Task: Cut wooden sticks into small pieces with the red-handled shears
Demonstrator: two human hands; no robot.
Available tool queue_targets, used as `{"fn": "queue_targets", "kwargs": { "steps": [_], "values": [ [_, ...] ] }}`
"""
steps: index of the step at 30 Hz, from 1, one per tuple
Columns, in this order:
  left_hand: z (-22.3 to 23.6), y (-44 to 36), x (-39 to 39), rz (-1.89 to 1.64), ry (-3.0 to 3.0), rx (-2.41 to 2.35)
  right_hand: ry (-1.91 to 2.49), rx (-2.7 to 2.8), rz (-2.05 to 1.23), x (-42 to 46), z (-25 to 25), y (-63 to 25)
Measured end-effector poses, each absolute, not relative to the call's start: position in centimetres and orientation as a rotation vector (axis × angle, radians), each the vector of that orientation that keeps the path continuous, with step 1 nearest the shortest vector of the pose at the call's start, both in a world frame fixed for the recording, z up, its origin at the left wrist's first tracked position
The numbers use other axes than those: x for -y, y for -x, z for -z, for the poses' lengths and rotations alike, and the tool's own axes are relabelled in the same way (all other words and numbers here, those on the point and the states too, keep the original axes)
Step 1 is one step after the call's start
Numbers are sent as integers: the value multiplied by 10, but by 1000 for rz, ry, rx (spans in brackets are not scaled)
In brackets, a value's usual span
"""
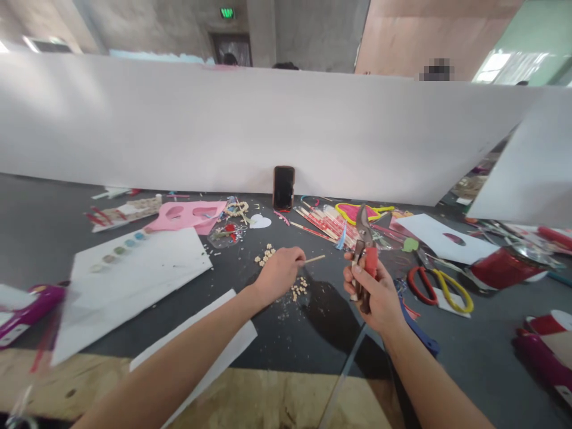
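My left hand [280, 274] is closed, its fingertips pinching a thin wooden stick [315, 259] that points right. My right hand [374, 292] is wrapped round a pair of pruning shears [364, 223] with red on the handle, blades upward. A gap separates the stick's free end from the shears. Below the stick lies a small heap of short cut wooden pieces [299, 289]. Flower-like clusters of pale pieces [265, 255] sit just beyond my left hand. Whether the shears' blades are fully closed, I cannot tell.
A phone [283, 187] leans against the white partition [214, 131]. Red-and-white paper-wrapped sticks [324, 223] lie behind the shears. Scissors with red and yellow handles [440, 289] and a red can [504, 266] are at right. White sheets [134, 286], pink cut-out paper [185, 215] and a purple tool [33, 310] are at left.
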State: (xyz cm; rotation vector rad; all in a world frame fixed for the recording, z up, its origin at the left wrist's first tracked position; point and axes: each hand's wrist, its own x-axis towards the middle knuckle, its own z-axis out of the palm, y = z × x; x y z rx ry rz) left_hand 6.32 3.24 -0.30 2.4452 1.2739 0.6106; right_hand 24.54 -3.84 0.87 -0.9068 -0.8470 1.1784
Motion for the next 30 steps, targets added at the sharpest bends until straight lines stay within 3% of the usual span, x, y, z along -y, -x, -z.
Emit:
{"fn": "queue_targets", "kwargs": {
  "steps": [6,13,30],
  "values": [
    [4,-27,-23,-801,-1822,-1122,1047,1064,-1185,44,-3,-238],
    [7,-18,-18,-827,-1278,-799,1374,1832,-703,45,7,-236],
    [9,-17,-19,-896,-1288,-738,1403,2259,-204,48,9,-230]
  ]
}}
